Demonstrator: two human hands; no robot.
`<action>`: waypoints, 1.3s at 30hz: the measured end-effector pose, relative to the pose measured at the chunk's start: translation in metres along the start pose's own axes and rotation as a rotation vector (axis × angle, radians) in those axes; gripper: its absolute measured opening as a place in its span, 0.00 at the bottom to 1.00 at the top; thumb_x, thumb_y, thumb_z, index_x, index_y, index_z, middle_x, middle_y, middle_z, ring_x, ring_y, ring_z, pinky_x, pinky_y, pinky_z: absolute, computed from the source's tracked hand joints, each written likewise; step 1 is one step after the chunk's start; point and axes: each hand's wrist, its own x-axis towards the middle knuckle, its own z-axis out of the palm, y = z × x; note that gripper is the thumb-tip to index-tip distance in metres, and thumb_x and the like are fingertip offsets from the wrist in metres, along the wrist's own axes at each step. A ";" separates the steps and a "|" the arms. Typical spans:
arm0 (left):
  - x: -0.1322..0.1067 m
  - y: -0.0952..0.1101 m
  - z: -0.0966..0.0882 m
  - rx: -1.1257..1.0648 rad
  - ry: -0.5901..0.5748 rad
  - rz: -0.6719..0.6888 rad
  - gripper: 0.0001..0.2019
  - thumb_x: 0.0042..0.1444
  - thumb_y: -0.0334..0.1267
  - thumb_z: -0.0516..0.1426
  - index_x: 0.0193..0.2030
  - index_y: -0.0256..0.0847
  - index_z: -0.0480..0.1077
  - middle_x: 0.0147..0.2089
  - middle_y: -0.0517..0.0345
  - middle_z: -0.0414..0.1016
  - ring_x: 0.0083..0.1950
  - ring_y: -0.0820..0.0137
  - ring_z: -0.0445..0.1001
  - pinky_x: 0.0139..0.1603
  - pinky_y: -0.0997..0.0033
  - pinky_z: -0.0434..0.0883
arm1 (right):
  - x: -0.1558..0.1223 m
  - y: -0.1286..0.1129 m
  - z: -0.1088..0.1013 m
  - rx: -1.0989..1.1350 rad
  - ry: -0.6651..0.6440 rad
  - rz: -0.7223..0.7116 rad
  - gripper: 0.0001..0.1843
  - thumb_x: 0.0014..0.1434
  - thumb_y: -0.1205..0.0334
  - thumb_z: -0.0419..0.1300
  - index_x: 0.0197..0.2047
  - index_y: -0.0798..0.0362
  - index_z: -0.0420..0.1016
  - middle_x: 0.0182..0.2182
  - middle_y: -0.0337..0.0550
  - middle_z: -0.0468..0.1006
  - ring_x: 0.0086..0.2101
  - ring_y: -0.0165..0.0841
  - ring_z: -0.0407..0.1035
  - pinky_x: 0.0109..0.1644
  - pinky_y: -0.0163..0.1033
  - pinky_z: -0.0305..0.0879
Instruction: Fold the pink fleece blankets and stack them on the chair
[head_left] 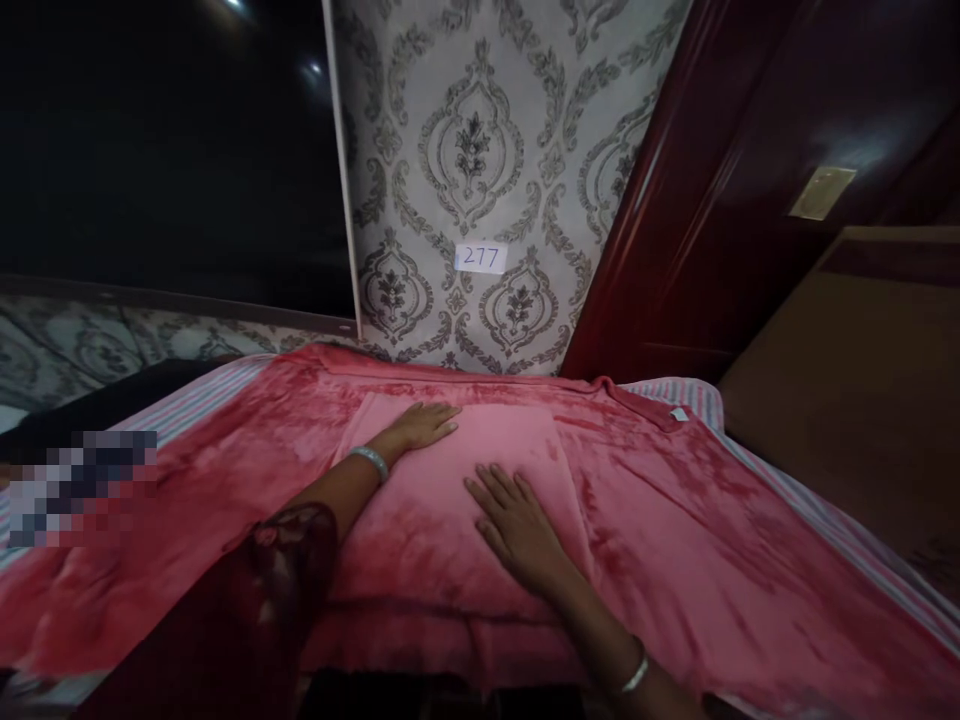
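Note:
A red plush blanket (675, 520) is spread over a bed, with a smoother pink rectangular patch, seemingly a folded part or a pillow under it, in the middle. My left hand (420, 425) lies flat on the far left part of that patch, fingers stretched out and together. My right hand (517, 525) rests palm down nearer to me on the same patch, fingers spread. Each wrist wears a silver bangle. A dark red sleeve covers my left upper arm. Neither hand holds anything.
A striped bedsheet (697, 395) shows at the blanket's edges. Patterned wallpaper behind the bed carries a small label "277" (481, 258). A dark red wooden door (750, 180) and a brown wooden cabinet (847, 400) stand at the right. A dark window fills the upper left.

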 end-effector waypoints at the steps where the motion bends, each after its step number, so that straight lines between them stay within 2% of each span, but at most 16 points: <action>1: -0.004 0.005 -0.004 0.009 0.012 -0.006 0.31 0.68 0.54 0.44 0.74 0.45 0.54 0.76 0.47 0.50 0.77 0.57 0.47 0.74 0.45 0.40 | -0.001 0.001 -0.001 -0.001 -0.006 0.004 0.30 0.71 0.56 0.47 0.74 0.43 0.52 0.73 0.43 0.50 0.71 0.41 0.43 0.73 0.60 0.42; 4: -0.024 0.026 -0.014 0.003 0.075 0.026 0.30 0.68 0.52 0.45 0.74 0.45 0.54 0.78 0.50 0.45 0.78 0.57 0.42 0.75 0.45 0.35 | -0.001 0.002 -0.005 0.009 -0.029 -0.004 0.29 0.71 0.55 0.47 0.74 0.42 0.52 0.73 0.44 0.50 0.71 0.41 0.44 0.72 0.61 0.43; 7: -0.059 0.051 -0.015 -0.132 0.103 0.189 0.29 0.70 0.53 0.40 0.73 0.48 0.55 0.77 0.54 0.50 0.77 0.62 0.48 0.75 0.50 0.44 | 0.004 -0.005 -0.012 0.017 -0.035 -0.019 0.29 0.71 0.54 0.47 0.74 0.45 0.53 0.73 0.49 0.52 0.71 0.45 0.47 0.71 0.64 0.46; 10: -0.095 0.068 -0.009 -0.223 0.078 0.380 0.29 0.70 0.55 0.39 0.73 0.51 0.57 0.75 0.56 0.56 0.76 0.63 0.52 0.74 0.53 0.49 | 0.016 -0.030 -0.016 0.041 0.023 -0.146 0.27 0.70 0.55 0.51 0.69 0.47 0.63 0.69 0.51 0.61 0.68 0.47 0.52 0.71 0.64 0.46; 12: -0.112 0.068 -0.005 -0.203 0.060 0.404 0.29 0.69 0.57 0.41 0.72 0.52 0.58 0.75 0.55 0.56 0.76 0.61 0.52 0.74 0.50 0.47 | 0.026 -0.050 -0.015 0.078 0.042 -0.256 0.24 0.68 0.55 0.54 0.66 0.46 0.69 0.65 0.49 0.68 0.66 0.46 0.56 0.71 0.60 0.47; 15: -0.123 0.048 -0.001 -0.133 0.029 0.303 0.29 0.69 0.57 0.41 0.71 0.51 0.60 0.75 0.50 0.55 0.76 0.57 0.52 0.73 0.42 0.46 | 0.035 -0.072 -0.004 0.089 -0.012 -0.303 0.28 0.68 0.51 0.55 0.69 0.45 0.64 0.66 0.48 0.66 0.66 0.45 0.55 0.72 0.58 0.48; 18: -0.119 0.012 0.000 -0.020 0.040 0.219 0.28 0.69 0.55 0.43 0.72 0.51 0.58 0.76 0.49 0.51 0.77 0.56 0.48 0.73 0.37 0.40 | 0.034 -0.078 0.006 0.047 -0.076 -0.267 0.31 0.70 0.49 0.52 0.73 0.40 0.53 0.72 0.47 0.54 0.70 0.46 0.46 0.72 0.62 0.45; 21: -0.104 -0.023 -0.003 0.055 0.060 0.143 0.28 0.69 0.54 0.44 0.73 0.52 0.54 0.77 0.51 0.47 0.78 0.55 0.43 0.72 0.35 0.35 | 0.030 -0.076 0.009 0.026 -0.120 -0.238 0.32 0.71 0.50 0.51 0.74 0.39 0.50 0.74 0.44 0.47 0.72 0.45 0.41 0.72 0.63 0.44; 23: -0.091 -0.042 -0.007 0.059 0.046 0.074 0.29 0.68 0.55 0.44 0.73 0.53 0.54 0.77 0.53 0.47 0.78 0.53 0.42 0.71 0.33 0.34 | 0.028 -0.074 0.009 0.027 -0.123 -0.233 0.32 0.71 0.51 0.51 0.75 0.38 0.48 0.74 0.43 0.45 0.72 0.44 0.39 0.72 0.62 0.43; 26: -0.072 -0.067 -0.011 0.003 0.015 -0.049 0.31 0.66 0.60 0.43 0.73 0.55 0.54 0.77 0.56 0.48 0.78 0.53 0.42 0.72 0.34 0.37 | 0.028 -0.071 0.013 0.050 -0.099 -0.238 0.32 0.71 0.49 0.49 0.75 0.37 0.46 0.74 0.40 0.45 0.72 0.41 0.38 0.73 0.60 0.42; 28: -0.062 -0.079 -0.010 -0.039 0.023 -0.106 0.33 0.66 0.61 0.43 0.74 0.53 0.54 0.77 0.56 0.50 0.77 0.54 0.45 0.73 0.40 0.41 | 0.028 -0.068 0.016 0.063 -0.089 -0.245 0.32 0.71 0.49 0.48 0.75 0.36 0.45 0.74 0.38 0.44 0.72 0.41 0.38 0.73 0.59 0.42; 31: -0.056 -0.089 -0.004 -0.050 0.057 -0.119 0.33 0.66 0.60 0.41 0.74 0.50 0.55 0.76 0.57 0.54 0.77 0.59 0.48 0.75 0.51 0.43 | 0.029 -0.066 0.019 0.058 -0.086 -0.253 0.32 0.72 0.50 0.47 0.75 0.36 0.44 0.74 0.38 0.42 0.73 0.41 0.37 0.73 0.59 0.40; 33: -0.056 -0.090 -0.001 -0.045 0.058 -0.118 0.33 0.66 0.60 0.40 0.73 0.50 0.55 0.76 0.59 0.54 0.77 0.61 0.48 0.75 0.54 0.42 | 0.029 -0.068 0.017 0.048 -0.097 -0.247 0.32 0.71 0.50 0.48 0.75 0.37 0.45 0.75 0.38 0.42 0.73 0.40 0.37 0.73 0.59 0.41; 35: -0.057 -0.086 -0.001 -0.040 0.042 -0.133 0.33 0.66 0.60 0.40 0.74 0.50 0.54 0.76 0.58 0.53 0.77 0.59 0.47 0.75 0.52 0.43 | 0.030 -0.070 0.014 0.040 -0.123 -0.229 0.32 0.71 0.50 0.49 0.75 0.38 0.47 0.74 0.39 0.43 0.72 0.41 0.37 0.73 0.59 0.42; 39: -0.059 -0.071 -0.014 -0.013 -0.008 -0.182 0.33 0.65 0.60 0.45 0.74 0.50 0.54 0.77 0.51 0.50 0.77 0.51 0.45 0.72 0.37 0.39 | 0.029 -0.073 0.011 0.036 -0.128 -0.213 0.31 0.71 0.51 0.49 0.74 0.40 0.49 0.74 0.42 0.44 0.72 0.42 0.37 0.72 0.60 0.41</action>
